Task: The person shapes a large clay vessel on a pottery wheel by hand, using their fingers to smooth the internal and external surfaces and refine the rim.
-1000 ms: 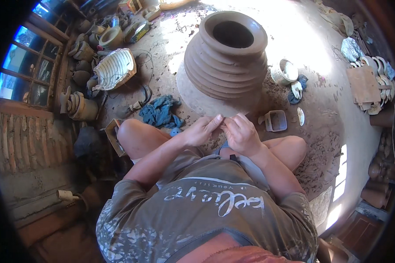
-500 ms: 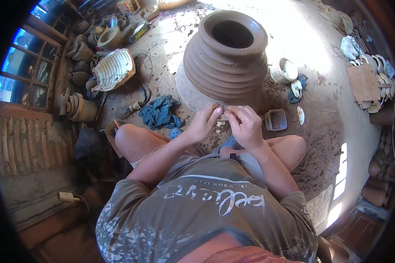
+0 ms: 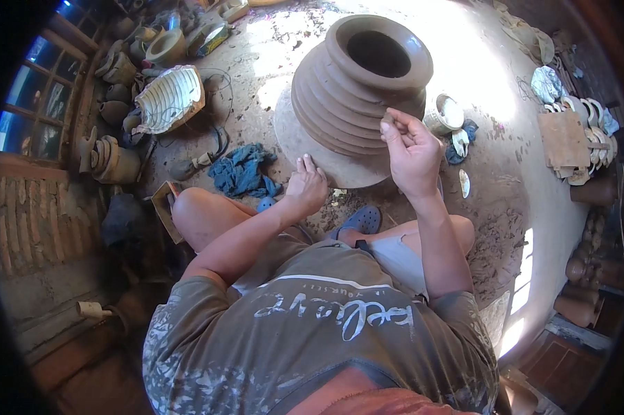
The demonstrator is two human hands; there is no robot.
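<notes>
A large ribbed clay pot (image 3: pixel 340 104) with a wide round mouth stands before me on a round wheel disc (image 3: pixel 291 149). My right hand (image 3: pixel 416 152) is raised at the pot's near right side. Its thumb and index finger pinch a small clay-coloured piece (image 3: pixel 387 119), partly hidden by the fingertips, close to the ribs. Lower and to the left, my left hand (image 3: pixel 308 187) rests its outstretched fingertips on the disc's near left edge and holds nothing.
A blue rag (image 3: pixel 243 171) lies left of the disc, near a white ribbed mould (image 3: pixel 170 100). Right of the pot stand a bucket (image 3: pixel 445 114) and a dark cloth (image 3: pixel 468 131). Pottery lines the left wall; a flat board (image 3: pixel 563 140) lies far right. My feet are in blue clogs (image 3: pixel 362 220).
My hands, together before the pot, have parted. The right has risen to the pot's side with the small piece; the left has dropped to the disc's edge. The view has shifted slightly.
</notes>
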